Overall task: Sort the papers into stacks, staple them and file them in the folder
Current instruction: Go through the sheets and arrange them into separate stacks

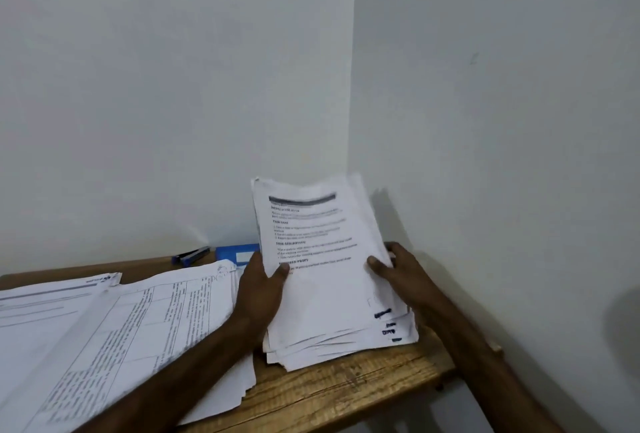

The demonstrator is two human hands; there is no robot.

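A thick stack of printed papers [325,280] stands tilted up on its lower edge at the right end of the wooden table [349,387]. My left hand [259,290] grips its left edge, thumb on the front page. My right hand [403,277] grips its right edge. A blue stapler [192,255] lies at the back by the wall. Beside it lies a blue folder [237,252] with a white label, partly hidden by the stack.
Spread sheets with printed tables [138,335] cover the middle of the table, and another pile of pages [38,308] lies at the left. White walls meet in a corner just behind the held stack. The table's right edge is close to my right forearm.
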